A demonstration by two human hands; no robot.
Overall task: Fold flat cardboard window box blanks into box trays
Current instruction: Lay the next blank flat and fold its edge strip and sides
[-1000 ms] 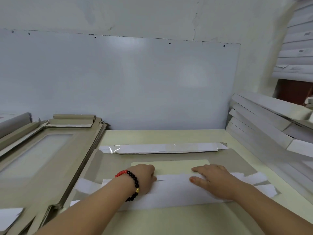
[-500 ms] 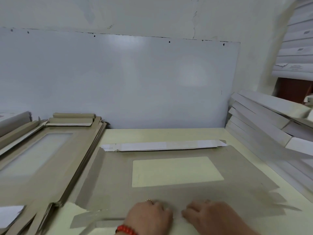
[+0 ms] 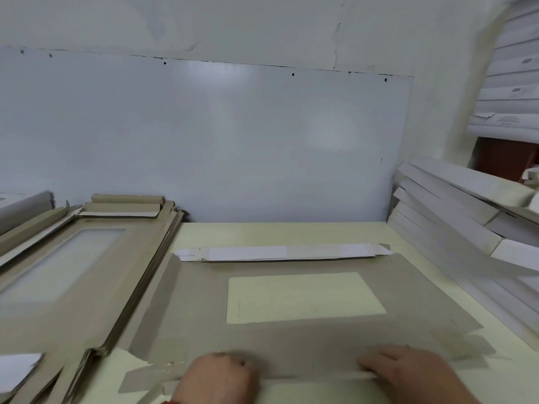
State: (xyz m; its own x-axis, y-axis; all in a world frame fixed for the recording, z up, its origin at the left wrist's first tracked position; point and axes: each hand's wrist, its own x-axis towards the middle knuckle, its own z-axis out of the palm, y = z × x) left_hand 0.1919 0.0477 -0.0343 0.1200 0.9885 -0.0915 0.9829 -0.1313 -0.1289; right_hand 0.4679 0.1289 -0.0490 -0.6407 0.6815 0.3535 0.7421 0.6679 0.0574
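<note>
Both the left hand [image 3: 217, 377] and right hand [image 3: 408, 371] press, it seems with curled fingers, on the near edge of the matte grey cardboard blank [image 3: 198, 316]; its rectangular window [image 3: 303, 297] is glossy.

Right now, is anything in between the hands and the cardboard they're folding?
No. Both the left hand and the right hand already rest right on the near edge of the flat cardboard blank, with nothing visible between them.
</note>
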